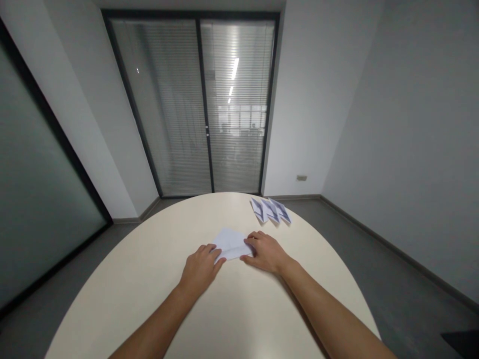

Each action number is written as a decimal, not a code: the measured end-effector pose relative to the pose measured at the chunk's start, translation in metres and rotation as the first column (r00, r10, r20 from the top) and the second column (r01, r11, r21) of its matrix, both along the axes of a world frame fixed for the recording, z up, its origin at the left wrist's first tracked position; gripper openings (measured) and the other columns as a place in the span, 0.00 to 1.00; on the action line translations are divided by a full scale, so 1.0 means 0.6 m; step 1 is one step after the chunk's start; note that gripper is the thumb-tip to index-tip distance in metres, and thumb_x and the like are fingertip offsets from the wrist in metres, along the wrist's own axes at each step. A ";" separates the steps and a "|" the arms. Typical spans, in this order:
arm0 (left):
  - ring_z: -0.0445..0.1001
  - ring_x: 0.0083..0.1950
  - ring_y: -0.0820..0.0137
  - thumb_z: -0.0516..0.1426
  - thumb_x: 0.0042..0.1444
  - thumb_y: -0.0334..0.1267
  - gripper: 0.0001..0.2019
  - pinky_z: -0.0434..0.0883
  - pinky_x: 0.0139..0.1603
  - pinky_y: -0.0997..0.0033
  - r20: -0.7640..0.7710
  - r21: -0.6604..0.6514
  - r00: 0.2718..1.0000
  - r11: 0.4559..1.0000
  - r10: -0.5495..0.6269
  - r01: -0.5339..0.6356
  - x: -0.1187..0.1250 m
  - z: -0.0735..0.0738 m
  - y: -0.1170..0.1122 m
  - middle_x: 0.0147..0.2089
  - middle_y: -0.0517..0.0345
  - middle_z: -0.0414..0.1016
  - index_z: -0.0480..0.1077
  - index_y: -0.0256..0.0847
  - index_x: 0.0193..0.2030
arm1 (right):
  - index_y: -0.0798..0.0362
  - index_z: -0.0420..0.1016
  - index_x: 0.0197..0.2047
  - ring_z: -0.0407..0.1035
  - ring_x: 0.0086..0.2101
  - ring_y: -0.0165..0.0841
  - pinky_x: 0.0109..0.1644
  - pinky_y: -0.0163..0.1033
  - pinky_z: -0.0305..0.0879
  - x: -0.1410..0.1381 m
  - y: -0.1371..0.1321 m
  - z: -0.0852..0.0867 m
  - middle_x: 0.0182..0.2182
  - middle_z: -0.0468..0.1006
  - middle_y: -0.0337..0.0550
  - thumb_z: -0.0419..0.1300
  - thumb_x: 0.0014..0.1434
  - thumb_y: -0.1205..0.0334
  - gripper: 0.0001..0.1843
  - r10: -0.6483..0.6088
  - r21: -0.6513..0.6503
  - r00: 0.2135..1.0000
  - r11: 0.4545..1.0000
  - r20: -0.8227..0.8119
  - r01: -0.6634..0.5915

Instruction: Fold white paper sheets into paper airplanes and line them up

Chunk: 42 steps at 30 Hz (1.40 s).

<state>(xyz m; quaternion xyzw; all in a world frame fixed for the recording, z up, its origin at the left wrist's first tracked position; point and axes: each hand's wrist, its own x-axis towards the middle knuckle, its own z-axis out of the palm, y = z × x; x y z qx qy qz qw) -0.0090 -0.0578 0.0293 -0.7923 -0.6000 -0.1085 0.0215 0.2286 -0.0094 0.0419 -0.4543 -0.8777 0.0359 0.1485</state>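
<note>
A folded sheet of white paper (231, 243) lies on a round cream table (149, 279) in front of me. My left hand (200, 269) rests on the table with its fingertips pressing the paper's near left edge, fingers curled. My right hand (265, 252) lies on the paper's right side, fingers bent and pinching the fold at its edge. Both forearms reach in from the bottom of the view.
Three folded paper pieces (270, 210) lie in a row at the table's far right edge. Beyond the table are glass sliding doors with blinds (202, 104), a grey floor (374, 259) and grey walls. A dark glass partition (33, 189) stands at the left.
</note>
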 end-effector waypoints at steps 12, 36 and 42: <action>0.74 0.51 0.64 0.46 0.70 0.46 0.17 0.69 0.50 0.67 0.033 -0.011 0.998 0.998 0.056 -0.056 0.005 0.011 -0.004 0.49 0.51 0.74 0.73 0.44 0.52 | 0.51 0.80 0.48 0.73 0.46 0.41 0.51 0.40 0.61 0.000 0.004 0.004 0.43 0.81 0.49 0.53 0.67 0.49 0.19 -0.047 -0.006 0.998 0.999 -0.042 0.047; 0.75 0.53 0.64 0.50 0.66 0.34 0.13 0.68 0.56 0.66 0.258 0.061 0.965 0.996 0.051 -0.069 -0.029 -0.032 0.028 0.51 0.52 0.78 0.71 0.40 0.54 | 0.51 0.72 0.53 0.73 0.40 0.38 0.44 0.37 0.58 0.005 0.022 -0.029 0.39 0.80 0.46 0.54 0.66 0.57 0.15 -0.208 -0.085 0.962 0.977 -0.176 0.195; 0.74 0.53 0.62 0.52 0.63 0.30 0.14 0.69 0.58 0.61 0.307 0.109 0.952 0.993 -0.001 -0.035 -0.032 -0.040 0.029 0.52 0.50 0.76 0.71 0.38 0.54 | 0.52 0.72 0.54 0.72 0.42 0.38 0.46 0.39 0.60 -0.004 0.018 -0.032 0.42 0.80 0.47 0.56 0.63 0.60 0.17 -0.225 -0.086 0.953 0.974 -0.201 0.212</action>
